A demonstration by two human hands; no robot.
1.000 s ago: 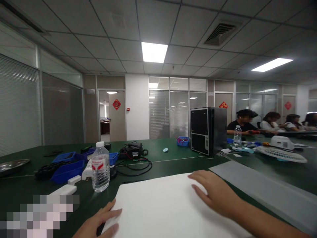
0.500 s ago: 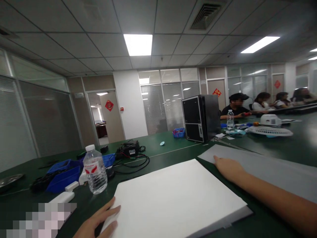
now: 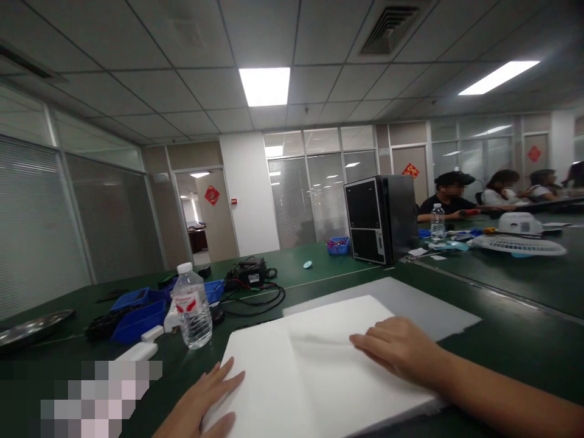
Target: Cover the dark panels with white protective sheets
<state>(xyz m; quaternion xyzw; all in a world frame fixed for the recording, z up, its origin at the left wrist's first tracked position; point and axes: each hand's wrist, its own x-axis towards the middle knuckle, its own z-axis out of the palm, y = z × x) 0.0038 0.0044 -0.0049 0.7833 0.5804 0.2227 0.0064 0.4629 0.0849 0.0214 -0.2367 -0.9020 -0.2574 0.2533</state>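
A stack of large white sheets [image 3: 269, 377] lies before me on the green table, its top sheet showing a soft crease and a shaded ripple. My left hand [image 3: 207, 395] rests at the stack's left edge with the fingers spread. My right hand [image 3: 396, 347] is on the right half of the top sheet, fingers pressed together and closed at the paper; the thumb is hidden. A translucent grey sheet [image 3: 424, 310] lies flat behind the stack, partly covered by the white paper and my right hand.
Left of the stack stands a water bottle [image 3: 191, 310], near blue bins [image 3: 139, 319] and a black adapter with cables [image 3: 249, 274]. A black computer case [image 3: 381, 219] stands farther back. A white fan grille [image 3: 517, 245] lies at right. People sit along the far right side.
My right hand has moved left from the grey sheet's edge onto the white paper. The grey sheet now lies farther left, behind the stack. The top white sheet has become rippled.
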